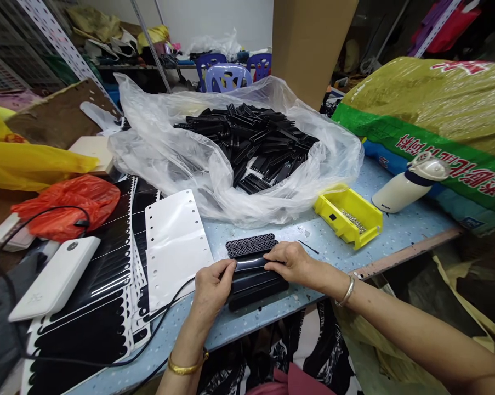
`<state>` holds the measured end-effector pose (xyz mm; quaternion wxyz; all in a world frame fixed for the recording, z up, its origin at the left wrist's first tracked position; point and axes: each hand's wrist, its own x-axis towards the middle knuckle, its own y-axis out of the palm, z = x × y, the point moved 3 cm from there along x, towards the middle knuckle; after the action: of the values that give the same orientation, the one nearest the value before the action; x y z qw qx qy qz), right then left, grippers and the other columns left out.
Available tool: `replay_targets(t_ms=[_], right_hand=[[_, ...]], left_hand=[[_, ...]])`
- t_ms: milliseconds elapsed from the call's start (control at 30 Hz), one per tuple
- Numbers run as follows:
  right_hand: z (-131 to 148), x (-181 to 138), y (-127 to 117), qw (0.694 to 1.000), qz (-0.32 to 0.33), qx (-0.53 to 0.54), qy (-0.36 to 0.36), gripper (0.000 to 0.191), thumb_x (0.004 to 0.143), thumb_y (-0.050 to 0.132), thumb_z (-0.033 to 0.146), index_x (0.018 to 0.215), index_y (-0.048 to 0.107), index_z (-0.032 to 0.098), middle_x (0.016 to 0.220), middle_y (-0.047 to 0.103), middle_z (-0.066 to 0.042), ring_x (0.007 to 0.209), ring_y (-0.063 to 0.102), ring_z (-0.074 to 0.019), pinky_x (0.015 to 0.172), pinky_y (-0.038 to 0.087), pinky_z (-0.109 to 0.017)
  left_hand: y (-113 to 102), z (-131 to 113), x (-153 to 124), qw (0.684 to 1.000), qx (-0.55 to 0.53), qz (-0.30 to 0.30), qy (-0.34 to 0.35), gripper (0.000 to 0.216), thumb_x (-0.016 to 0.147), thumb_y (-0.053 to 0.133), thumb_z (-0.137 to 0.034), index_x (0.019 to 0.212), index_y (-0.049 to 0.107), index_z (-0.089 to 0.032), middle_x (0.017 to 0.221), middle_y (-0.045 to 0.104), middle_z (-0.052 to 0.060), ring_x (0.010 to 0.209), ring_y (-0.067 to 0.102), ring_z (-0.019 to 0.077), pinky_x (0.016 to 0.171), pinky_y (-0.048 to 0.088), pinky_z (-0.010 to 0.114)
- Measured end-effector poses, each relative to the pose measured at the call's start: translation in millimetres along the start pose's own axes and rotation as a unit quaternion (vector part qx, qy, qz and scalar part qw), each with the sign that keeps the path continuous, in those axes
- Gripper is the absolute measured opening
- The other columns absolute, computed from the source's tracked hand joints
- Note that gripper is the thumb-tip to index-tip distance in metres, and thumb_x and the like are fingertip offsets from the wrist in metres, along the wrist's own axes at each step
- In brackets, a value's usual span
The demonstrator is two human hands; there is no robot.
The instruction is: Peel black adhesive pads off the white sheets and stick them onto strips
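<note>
My left hand (212, 284) pinches the left end of a glossy black strip (249, 265) between thumb and fingers. At its right end, my right hand (290, 262) pinches the same strip. Just beyond it lie black pieces with a diamond mesh pattern (250, 244), side by side on the table. Nearer to me, under and in front of the strip, are smooth long black pieces (257, 295); the strip partly covers them, so I cannot tell whether it touches them.
A clear plastic bag (181, 170) of black pieces (267, 137) stands behind. To the right are a yellow bin (370, 211) of small metal parts, a thin black rod (308, 246) and a white bottle (407, 189). Left are a white sheet (175, 241), black-strip sheets (83, 334), a power bank (56, 280) and cable.
</note>
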<state>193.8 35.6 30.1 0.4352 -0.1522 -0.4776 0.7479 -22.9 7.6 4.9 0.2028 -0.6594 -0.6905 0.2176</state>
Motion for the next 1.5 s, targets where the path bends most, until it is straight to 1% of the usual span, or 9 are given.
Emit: replay_targets(t_ms=[167, 300, 400, 500, 700, 933, 1167, 1333, 1500], right_hand=[[2, 0, 0, 1.000, -0.005, -0.006, -0.020, 0.016, 0.083, 0.071, 0.024, 0.096, 0.075, 0.017, 0.084, 0.075, -0.007, 0.076, 0.068, -0.0184, 0.071, 0.051, -0.028], [3, 0, 0, 1.000, -0.001, -0.009, -0.024, 0.011, 0.084, 0.070, 0.023, 0.092, 0.075, 0.018, 0.083, 0.075, -0.006, 0.074, 0.067, -0.0173, 0.070, 0.050, -0.027], [4, 0, -1, 1.000, 0.000, -0.007, -0.024, 0.007, 0.084, 0.070, 0.022, 0.088, 0.075, 0.019, 0.081, 0.074, -0.006, 0.074, 0.065, -0.0166, 0.070, 0.049, -0.027], [3, 1, -1, 1.000, 0.003, 0.002, -0.024, 0.007, 0.084, 0.070, 0.021, 0.086, 0.074, 0.017, 0.080, 0.073, -0.006, 0.073, 0.065, -0.0162, 0.070, 0.048, -0.026], [1, 1, 0, 0.999, 0.003, 0.009, -0.032, 0.006, 0.084, 0.070, 0.022, 0.084, 0.074, 0.016, 0.078, 0.073, -0.005, 0.071, 0.064, -0.0158, 0.070, 0.047, -0.025], [2, 1, 0, 0.999, -0.006, 0.006, -0.046, 0.007, 0.084, 0.070, 0.021, 0.079, 0.073, 0.016, 0.076, 0.073, -0.005, 0.070, 0.064, -0.0160, 0.068, 0.046, -0.025], [1, 3, 4, 0.998, -0.028, 0.002, -0.049, 0.003, 0.081, 0.073, 0.020, 0.081, 0.074, 0.017, 0.076, 0.073, -0.004, 0.069, 0.064, -0.0158, 0.068, 0.045, -0.026], [5, 6, 6, 0.998, -0.018, -0.002, -0.057, 0.006, 0.083, 0.070, 0.020, 0.084, 0.074, 0.016, 0.076, 0.073, -0.004, 0.070, 0.064, -0.0164, 0.068, 0.045, -0.026], [4, 6, 7, 0.998, -0.021, -0.003, -0.059, 0.008, 0.083, 0.072, 0.022, 0.087, 0.074, 0.017, 0.078, 0.074, -0.005, 0.072, 0.065, -0.0169, 0.069, 0.047, -0.027]], left_hand=[[-8, -13, -8, 0.994, 0.075, -0.063, 0.057, 0.025, 0.085, 0.055, -0.035, 0.084, 0.075, -0.021, 0.074, 0.076, 0.004, 0.066, 0.069, 0.0202, 0.064, 0.051, 0.028], [-16, -40, -24, 0.953, 0.127, -0.157, 0.224, 0.019, 0.085, 0.056, -0.021, 0.092, 0.074, -0.018, 0.083, 0.076, 0.010, 0.078, 0.071, 0.0231, 0.076, 0.054, 0.034], [-7, -51, -36, 0.930, 0.107, -0.114, 0.333, 0.033, 0.085, 0.048, -0.007, 0.108, 0.069, -0.017, 0.106, 0.074, 0.013, 0.109, 0.066, 0.0268, 0.093, 0.051, 0.040], [5, -49, -39, 0.917, 0.131, -0.082, 0.367, 0.040, 0.085, 0.045, -0.002, 0.118, 0.064, -0.015, 0.118, 0.069, 0.015, 0.127, 0.052, 0.0310, 0.098, 0.048, 0.046], [5, -47, -22, 0.902, 0.196, -0.166, 0.347, 0.018, 0.087, 0.056, -0.014, 0.102, 0.066, -0.014, 0.094, 0.075, 0.013, 0.086, 0.070, 0.0248, 0.075, 0.052, 0.037], [13, -58, -4, 0.909, 0.221, -0.091, 0.342, 0.012, 0.088, 0.059, -0.022, 0.089, 0.068, -0.015, 0.078, 0.072, 0.009, 0.073, 0.065, 0.0241, 0.067, 0.046, 0.036], [22, -41, 0, 0.938, 0.223, -0.069, 0.256, 0.019, 0.089, 0.056, -0.028, 0.083, 0.070, -0.017, 0.077, 0.073, 0.008, 0.071, 0.066, 0.0220, 0.068, 0.047, 0.033], [25, -35, 9, 0.950, 0.241, -0.010, 0.197, 0.025, 0.087, 0.060, -0.037, 0.084, 0.074, -0.017, 0.075, 0.072, 0.008, 0.074, 0.066, 0.0230, 0.070, 0.047, 0.033], [22, -32, 16, 0.972, 0.177, 0.031, 0.155, 0.025, 0.087, 0.060, -0.039, 0.084, 0.076, -0.019, 0.075, 0.070, 0.006, 0.073, 0.064, 0.0196, 0.069, 0.047, 0.030]])
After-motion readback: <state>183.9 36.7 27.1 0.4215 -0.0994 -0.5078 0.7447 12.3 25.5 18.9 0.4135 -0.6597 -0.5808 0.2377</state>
